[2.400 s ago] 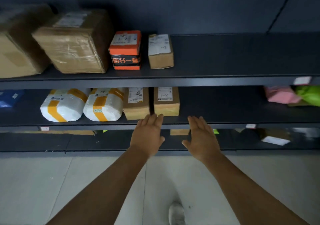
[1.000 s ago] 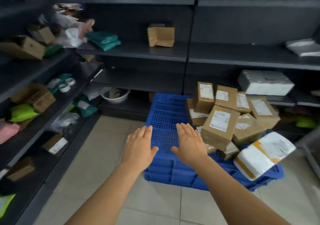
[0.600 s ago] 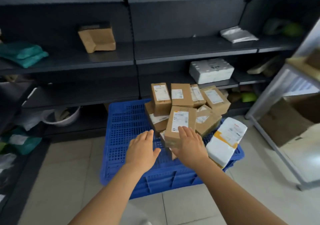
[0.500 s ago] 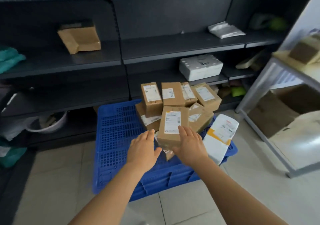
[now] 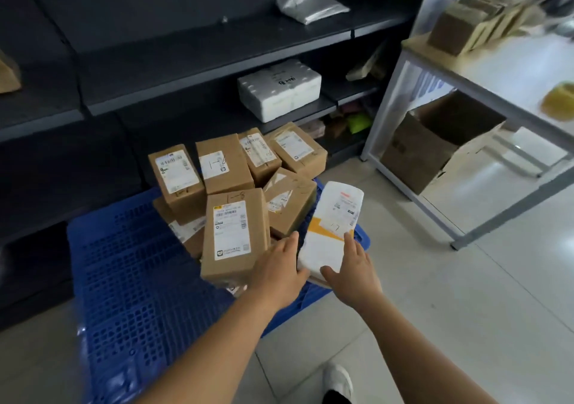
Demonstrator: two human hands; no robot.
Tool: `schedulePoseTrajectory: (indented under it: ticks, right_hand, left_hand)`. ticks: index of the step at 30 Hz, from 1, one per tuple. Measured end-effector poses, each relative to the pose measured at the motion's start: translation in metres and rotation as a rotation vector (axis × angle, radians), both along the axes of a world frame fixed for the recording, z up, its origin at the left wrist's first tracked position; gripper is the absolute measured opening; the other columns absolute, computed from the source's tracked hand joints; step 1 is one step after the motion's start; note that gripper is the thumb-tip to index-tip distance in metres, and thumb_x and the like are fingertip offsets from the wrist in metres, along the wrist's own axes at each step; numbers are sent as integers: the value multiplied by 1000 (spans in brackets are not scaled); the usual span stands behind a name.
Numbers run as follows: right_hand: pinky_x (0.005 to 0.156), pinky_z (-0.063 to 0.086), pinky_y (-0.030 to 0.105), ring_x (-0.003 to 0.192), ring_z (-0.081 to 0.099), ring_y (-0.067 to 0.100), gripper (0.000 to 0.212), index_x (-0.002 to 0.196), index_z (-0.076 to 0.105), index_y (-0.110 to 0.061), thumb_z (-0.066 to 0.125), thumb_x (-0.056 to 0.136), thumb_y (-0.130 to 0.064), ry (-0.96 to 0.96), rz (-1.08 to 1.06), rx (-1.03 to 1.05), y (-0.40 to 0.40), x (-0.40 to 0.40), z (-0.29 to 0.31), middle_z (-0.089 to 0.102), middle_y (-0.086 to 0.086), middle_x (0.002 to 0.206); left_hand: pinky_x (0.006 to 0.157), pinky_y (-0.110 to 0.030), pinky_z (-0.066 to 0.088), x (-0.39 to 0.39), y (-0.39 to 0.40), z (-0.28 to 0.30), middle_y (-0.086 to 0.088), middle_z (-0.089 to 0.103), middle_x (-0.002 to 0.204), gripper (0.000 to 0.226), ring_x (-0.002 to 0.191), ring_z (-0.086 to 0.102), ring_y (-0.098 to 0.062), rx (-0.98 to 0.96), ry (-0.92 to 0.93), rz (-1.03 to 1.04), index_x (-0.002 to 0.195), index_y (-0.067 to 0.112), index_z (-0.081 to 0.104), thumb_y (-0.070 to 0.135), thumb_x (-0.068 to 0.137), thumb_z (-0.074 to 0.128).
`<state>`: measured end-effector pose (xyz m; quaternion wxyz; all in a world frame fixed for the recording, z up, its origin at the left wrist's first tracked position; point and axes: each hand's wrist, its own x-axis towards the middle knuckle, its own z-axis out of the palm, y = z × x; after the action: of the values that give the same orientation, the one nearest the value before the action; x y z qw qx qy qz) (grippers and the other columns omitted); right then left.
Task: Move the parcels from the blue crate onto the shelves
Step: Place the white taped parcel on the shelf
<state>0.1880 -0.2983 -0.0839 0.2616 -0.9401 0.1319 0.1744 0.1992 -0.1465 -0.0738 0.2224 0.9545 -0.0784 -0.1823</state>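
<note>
Beside white parcel [image 5: 332,233]: brown boxes [image 5: 234,236] crowding hands [image 5: 313,267].

Both bare arms reach forward and down, close together. Left hand [image 5: 279,268] palm-down, fingers straight and together, thumb out to the right. Right hand [image 5: 352,268] just beside it, fingers extended, thumb spread leftward.

Blue crate [image 5: 130,267] w/ brown parcels [image 5: 234,236] (one white-yellow [image 5: 334,226]).
</note>
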Motion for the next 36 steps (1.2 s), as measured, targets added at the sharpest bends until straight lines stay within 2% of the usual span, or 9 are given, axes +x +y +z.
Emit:
schedulePoseTrajectory:
  ticks: [3, 5, 10, 13, 18, 22, 26, 30, 36]
  right_hand:
    - [104, 42, 41, 131, 41, 23, 88, 152, 9, -22, 65, 85, -35, 37, -42, 66, -28, 12, -23, 32, 3, 151]
    - [101, 43, 38, 129, 43, 23, 87, 151, 9, -22, 65, 86, -34, 64, -42, 94, -45, 22, -39, 34, 2, 148]
    - [91, 45, 32, 130, 41, 22, 85, 150, 9, -23, 64, 86, -34, 112, -16, 165, -72, 46, -79, 32, 2, 150]
    - [83, 45, 28, 127, 45, 21, 92, 152, 2, -25, 66, 86, -33, 141, -5, 209, -79, 58, -100, 32, 1, 150]
    - [85, 55, 39, 116, 55, 22, 101, 151, -12, -31, 66, 86, -30, 206, -7, 299, -80, 69, -125, 38, 0, 146]
    - [80, 55, 34, 115, 56, 21, 103, 149, -20, -33, 63, 89, -25, 219, -12, 345, -83, 67, -134, 37, -1, 148]
    - [76, 57, 38, 109, 58, 22, 99, 147, -13, -41, 62, 86, -19, 169, -47, 380, -89, 61, -126, 44, -5, 142]
    - [59, 49, 28, 99, 60, 23, 95, 145, -6, -47, 59, 85, -15, 88, -61, 411, -97, 52, -106, 52, -5, 132]
    - [62, 59, 41, 99, 62, 18, 87, 141, 7, -55, 58, 84, -12, -70, -57, 558, -94, 30, -60, 54, -11, 128]
  left_hand:
    - [109, -39, 36, 15, -30, -24, -2, 31, 153, 75, 137, 35, -23, 6, 82, 4, 153, 21, 9, 36, 95, 54]
    - [105, -40, 41, 24, -46, -43, -2, 34, 150, 74, 132, 39, -23, 12, 118, 28, 152, 22, 11, 36, 94, 55]
    - [106, -41, 39, 51, -73, -80, -3, 16, 157, 76, 137, 32, -24, 80, 197, 102, 153, 22, 3, 39, 96, 50]
    - [104, -39, 41, 65, -82, -94, -2, 15, 156, 80, 136, 33, -23, 82, 218, 156, 153, 20, 0, 39, 95, 52]
    - [102, -39, 42, 77, -90, -112, -5, 26, 149, 90, 128, 41, -22, 42, 310, 242, 153, 23, -8, 37, 93, 58]
    - [102, -46, 42, 73, -93, -116, -1, 23, 151, 93, 129, 40, -22, -12, 333, 338, 151, 27, -11, 34, 92, 59]
    - [106, -39, 37, 60, -99, -108, -1, 18, 157, 93, 134, 36, -23, -56, 295, 397, 153, 23, -7, 29, 91, 62]
    - [104, -35, 36, 46, -104, -89, 4, 16, 158, 91, 137, 34, -20, -166, 215, 453, 154, 28, -2, 25, 90, 63]
    - [103, -38, 42, 14, -100, -41, 7, 32, 150, 94, 129, 39, -15, -285, 17, 525, 152, 38, 5, 22, 84, 68]
